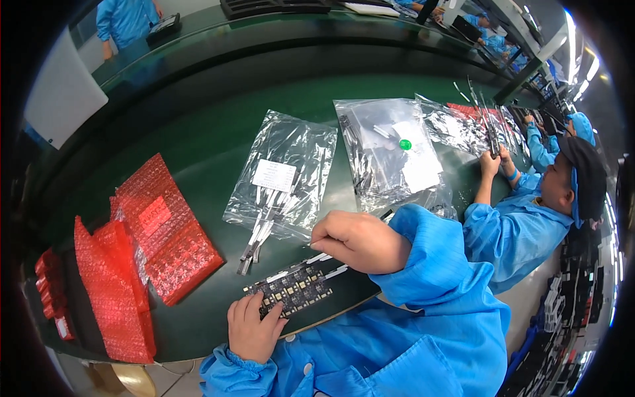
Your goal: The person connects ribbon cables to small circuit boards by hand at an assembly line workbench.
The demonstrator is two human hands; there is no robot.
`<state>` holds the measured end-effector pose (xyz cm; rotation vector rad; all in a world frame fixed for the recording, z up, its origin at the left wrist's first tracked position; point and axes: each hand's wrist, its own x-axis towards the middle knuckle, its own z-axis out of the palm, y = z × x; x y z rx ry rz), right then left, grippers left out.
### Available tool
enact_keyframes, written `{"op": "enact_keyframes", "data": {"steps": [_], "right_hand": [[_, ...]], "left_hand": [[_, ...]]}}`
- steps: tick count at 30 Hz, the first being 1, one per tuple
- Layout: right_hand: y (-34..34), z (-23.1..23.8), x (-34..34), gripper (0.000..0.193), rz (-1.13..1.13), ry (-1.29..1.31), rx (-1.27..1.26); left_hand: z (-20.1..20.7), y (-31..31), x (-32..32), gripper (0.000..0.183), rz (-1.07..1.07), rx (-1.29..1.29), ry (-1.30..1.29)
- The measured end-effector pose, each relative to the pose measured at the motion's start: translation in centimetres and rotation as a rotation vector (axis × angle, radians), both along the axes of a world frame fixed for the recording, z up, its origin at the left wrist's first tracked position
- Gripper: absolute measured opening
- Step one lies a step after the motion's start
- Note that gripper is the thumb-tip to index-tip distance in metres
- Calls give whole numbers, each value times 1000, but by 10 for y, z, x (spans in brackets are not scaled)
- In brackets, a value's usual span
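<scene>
A black circuit board panel [301, 288] with rows of small gold parts lies at the table's near edge. My left hand [254, 324] rests at its left end, fingers spread over the board's edge. Above the panel, my right hand [350, 239] is closed in a pinch; whatever its fingertips hold is too small to make out. White-and-black strips [305, 264] lie along the panel's far side, partly under the right hand. Just beyond, a clear plastic bag [307, 149] bears a white label, with several thin strips [263, 228] spilling from its near end.
Red bubble-wrap packages [178, 231] and a red bubble-wrap sheet [109, 284] lie on the left of the green table [211, 155]. Another clear bag [390, 152] with a green sticker lies farther right. Close on my right, a co-worker [522, 212] in blue holds dark strips.
</scene>
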<state>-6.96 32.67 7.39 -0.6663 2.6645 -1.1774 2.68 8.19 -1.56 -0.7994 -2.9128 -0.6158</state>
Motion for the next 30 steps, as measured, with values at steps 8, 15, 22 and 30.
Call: {"op": "enact_keyframes", "data": {"steps": [8,15,22,30], "right_hand": [[-1,-18,7,14,-36,-127,138],[2,-20,3,16,-184,-377,201],[-7,-48,7,15,-46,-354,214],[0,-48,9,15,-71,-384,204]], "left_hand": [[0,16,-3,38,33,53,-8],[0,12,-11,42,12,144,29],[2,14,-18,39,11,148,35],[-3,14,-19,37,-65,182,14]]}}
